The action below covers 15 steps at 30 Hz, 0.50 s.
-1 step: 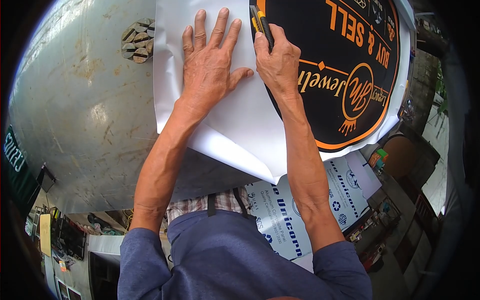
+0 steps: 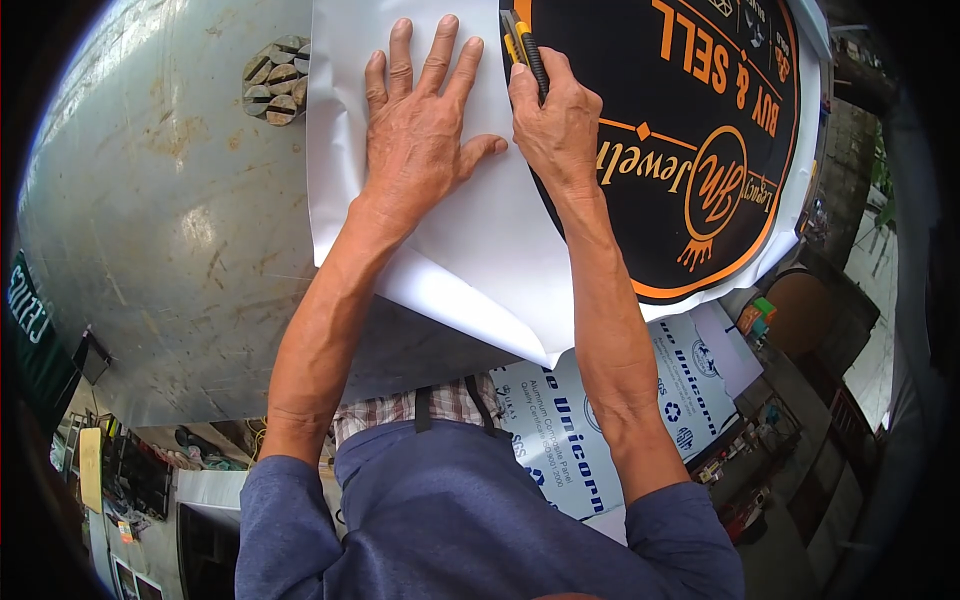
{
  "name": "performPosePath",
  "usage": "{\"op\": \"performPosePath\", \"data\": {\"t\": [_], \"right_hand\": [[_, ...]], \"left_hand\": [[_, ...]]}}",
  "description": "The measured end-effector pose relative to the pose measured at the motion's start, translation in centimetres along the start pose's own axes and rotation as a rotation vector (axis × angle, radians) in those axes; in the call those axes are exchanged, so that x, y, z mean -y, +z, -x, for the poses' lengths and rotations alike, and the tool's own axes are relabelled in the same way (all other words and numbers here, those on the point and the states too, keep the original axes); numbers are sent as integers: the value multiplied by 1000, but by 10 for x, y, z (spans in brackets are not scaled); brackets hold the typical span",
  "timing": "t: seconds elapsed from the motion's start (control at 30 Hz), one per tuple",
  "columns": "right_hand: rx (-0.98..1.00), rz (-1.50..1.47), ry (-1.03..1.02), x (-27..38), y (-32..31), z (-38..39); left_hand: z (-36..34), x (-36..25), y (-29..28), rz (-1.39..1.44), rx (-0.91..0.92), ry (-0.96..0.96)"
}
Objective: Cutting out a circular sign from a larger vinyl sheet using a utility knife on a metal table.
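Observation:
My left hand [image 2: 420, 135] lies flat with fingers spread on the white margin of a large printed vinyl sheet [image 2: 470, 250]. The sheet's black rounded graphic [image 2: 620, 85], edged in orange with gold and orange lettering, appears upside down from my side. My right hand [image 2: 558, 125] is closed round a yellow and black utility knife [image 2: 530, 50]. Its tip rests at the graphic's left border, just right of my left fingers; I cannot tell whether the blade touches the sheet. Near my body, the sheet's lower edge curls up into a pointed fold.
Beneath the sheet stretches a scuffed metal tabletop [image 2: 170, 200]. A cluster of slotted round pieces [image 2: 277, 82] sits left of the sheet. A pale panel with blue print [image 2: 560, 440] lies below the table edge. Cluttered shelves [image 2: 750, 440] stand at right, with a dark green sign [image 2: 32, 310] far left.

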State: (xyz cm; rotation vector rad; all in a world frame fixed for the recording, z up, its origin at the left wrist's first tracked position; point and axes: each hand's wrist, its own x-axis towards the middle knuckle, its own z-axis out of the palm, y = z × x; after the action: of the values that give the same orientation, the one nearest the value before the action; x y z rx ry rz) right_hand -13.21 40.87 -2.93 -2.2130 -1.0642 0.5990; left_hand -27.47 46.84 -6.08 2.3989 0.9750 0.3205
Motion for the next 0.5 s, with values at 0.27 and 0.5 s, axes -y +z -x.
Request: {"op": "performPosePath", "data": {"t": [0.27,0.5], "right_hand": [[-11,47,-1,-1,1,0],[-55,23,-50,-1,4,1]], "left_hand": [[2,3,4,3,-23,-5],[1,4,5,-57,-18,17]]}}
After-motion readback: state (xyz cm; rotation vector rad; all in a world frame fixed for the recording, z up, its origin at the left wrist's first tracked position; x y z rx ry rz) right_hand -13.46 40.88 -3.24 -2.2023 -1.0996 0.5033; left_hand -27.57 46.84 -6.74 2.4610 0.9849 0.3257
